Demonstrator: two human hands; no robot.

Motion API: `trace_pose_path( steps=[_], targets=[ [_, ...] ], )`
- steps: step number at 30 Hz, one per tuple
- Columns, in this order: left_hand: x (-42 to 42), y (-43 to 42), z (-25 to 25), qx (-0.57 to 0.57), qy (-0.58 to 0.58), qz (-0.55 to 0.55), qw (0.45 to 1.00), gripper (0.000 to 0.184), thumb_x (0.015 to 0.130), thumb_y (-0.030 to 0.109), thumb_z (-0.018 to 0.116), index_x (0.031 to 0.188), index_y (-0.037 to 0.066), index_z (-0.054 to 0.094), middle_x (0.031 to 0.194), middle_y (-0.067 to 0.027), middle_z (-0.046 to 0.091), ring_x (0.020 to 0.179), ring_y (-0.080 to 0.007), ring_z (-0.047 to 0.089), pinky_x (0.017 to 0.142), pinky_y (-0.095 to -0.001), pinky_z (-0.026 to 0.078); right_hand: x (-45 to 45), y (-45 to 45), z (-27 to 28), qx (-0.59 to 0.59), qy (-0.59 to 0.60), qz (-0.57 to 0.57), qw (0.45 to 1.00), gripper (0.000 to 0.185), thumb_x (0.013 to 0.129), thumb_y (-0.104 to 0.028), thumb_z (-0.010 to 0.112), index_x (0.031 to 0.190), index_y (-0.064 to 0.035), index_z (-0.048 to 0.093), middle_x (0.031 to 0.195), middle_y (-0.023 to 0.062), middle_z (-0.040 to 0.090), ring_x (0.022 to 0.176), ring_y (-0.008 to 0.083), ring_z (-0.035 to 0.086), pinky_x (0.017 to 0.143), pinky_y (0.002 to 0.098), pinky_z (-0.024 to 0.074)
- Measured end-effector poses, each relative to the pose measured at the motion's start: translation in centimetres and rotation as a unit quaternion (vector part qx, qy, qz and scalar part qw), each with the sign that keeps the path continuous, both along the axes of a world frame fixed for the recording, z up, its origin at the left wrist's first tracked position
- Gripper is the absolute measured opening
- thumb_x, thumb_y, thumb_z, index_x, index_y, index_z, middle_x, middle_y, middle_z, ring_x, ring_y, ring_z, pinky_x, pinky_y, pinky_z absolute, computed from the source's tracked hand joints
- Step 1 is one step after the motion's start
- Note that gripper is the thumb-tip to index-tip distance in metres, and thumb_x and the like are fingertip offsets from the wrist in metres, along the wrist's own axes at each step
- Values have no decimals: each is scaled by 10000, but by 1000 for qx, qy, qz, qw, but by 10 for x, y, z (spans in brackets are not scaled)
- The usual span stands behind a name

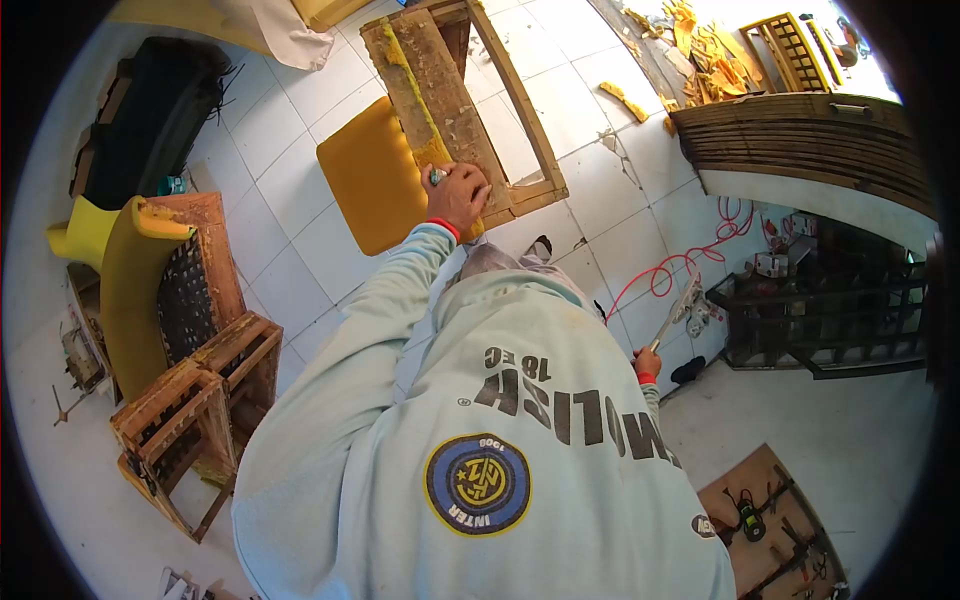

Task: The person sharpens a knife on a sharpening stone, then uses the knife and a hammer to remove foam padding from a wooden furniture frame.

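My left hand (459,196) is closed on the edge of a worn wooden furniture frame (455,100), at the near end of a yellow foam strip (418,100). A small teal-and-white thing (437,177) shows at its fingers; its kind is unclear. Beneath the frame's left side is a mustard-yellow padded panel (372,178). Lower and to the right, my right hand (647,361) is wrapped round a long silver-coloured tool (676,315) pointing away from me. The tool's kind is hard to make out. A red hose (655,278) curls close to it.
At left stand a yellow upholstered piece (140,300) and bare wooden frames (205,410). Torn yellow foam scraps (700,55) lie at upper right, near a slatted wooden piece (800,140). A dark frame (820,315) is at right; a board with tools (770,520) lies lower right.
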State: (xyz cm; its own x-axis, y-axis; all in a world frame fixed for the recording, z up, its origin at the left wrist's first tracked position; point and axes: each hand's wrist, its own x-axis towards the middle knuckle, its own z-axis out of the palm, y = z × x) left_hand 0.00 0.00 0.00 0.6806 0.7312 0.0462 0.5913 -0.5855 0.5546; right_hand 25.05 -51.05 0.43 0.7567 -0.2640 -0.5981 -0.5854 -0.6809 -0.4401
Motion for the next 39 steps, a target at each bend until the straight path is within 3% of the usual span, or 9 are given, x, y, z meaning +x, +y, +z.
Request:
trace_pose_path(
  steps=[6,8,12,16,25,27,30,34,39],
  targets=[
    [-13,-4,3,-8,-19,-99,995,87,958,280,667,962,204,708,1163,43,675,1222,-243,571,1101,-598,218,-23,10,8,7,7,15,1000,182,864,-185,547,844,-9,589,617,75,552,421,167,478,377,331,381],
    [13,-5,-4,-54,-77,-72,993,159,959,310,660,1064,205,718,1226,27,681,1262,-251,562,1124,-588,229,-18,14,9,-2,10,22,1000,243,864,-210,572,897,27,615,742,123,670,471,186,553,431,348,444],
    [79,-16,-3,-59,-119,-109,985,369,975,345,622,1308,195,669,1426,-40,605,1362,-289,507,1176,-581,233,-9,31,10,32,22,15,999,186,873,-179,572,917,1,584,717,94,622,453,161,514,397,338,415],
    [120,-32,6,26,79,-43,996,428,999,311,568,1407,186,598,1585,-94,419,1451,-348,392,1193,-610,208,3,59,17,55,4,44,998,163,885,-177,583,881,-14,585,625,56,550,432,134,486,361,312,389],
    [136,9,-19,29,-13,-100,994,127,892,328,713,967,239,764,1144,4,674,1163,-229,610,1069,-536,323,15,79,29,73,-52,127,988,195,886,-200,598,835,-12,584,621,67,566,412,142,499,357,323,399],
    [140,17,-8,-23,53,-115,992,157,905,324,699,1013,224,752,1169,-12,658,1197,-246,584,1064,-529,337,10,83,31,65,-59,148,985,189,886,-194,602,836,-12,581,620,66,566,412,141,499,355,325,396],
    [150,9,-10,93,159,-145,972,275,930,241,620,1184,166,696,1244,-81,579,1269,-275,510,1069,-493,333,-2,103,43,74,-81,165,980,171,892,-178,604,848,-16,574,619,63,564,407,136,489,351,321,388],
    [146,5,-1,98,193,-172,961,267,921,147,585,1166,145,690,1235,-92,560,1276,-287,497,1056,-525,332,-2,125,43,101,-76,186,974,129,901,-141,603,885,-15,577,638,59,579,415,116,486,355,299,369],
    [137,0,-1,-26,76,-81,993,226,936,269,657,1128,152,687,1187,-95,577,1216,-283,535,1031,-523,346,11,146,45,133,-49,202,969,104,912,-119,603,926,-17,593,700,67,614,431,106,493,363,283,368]
  ],
)
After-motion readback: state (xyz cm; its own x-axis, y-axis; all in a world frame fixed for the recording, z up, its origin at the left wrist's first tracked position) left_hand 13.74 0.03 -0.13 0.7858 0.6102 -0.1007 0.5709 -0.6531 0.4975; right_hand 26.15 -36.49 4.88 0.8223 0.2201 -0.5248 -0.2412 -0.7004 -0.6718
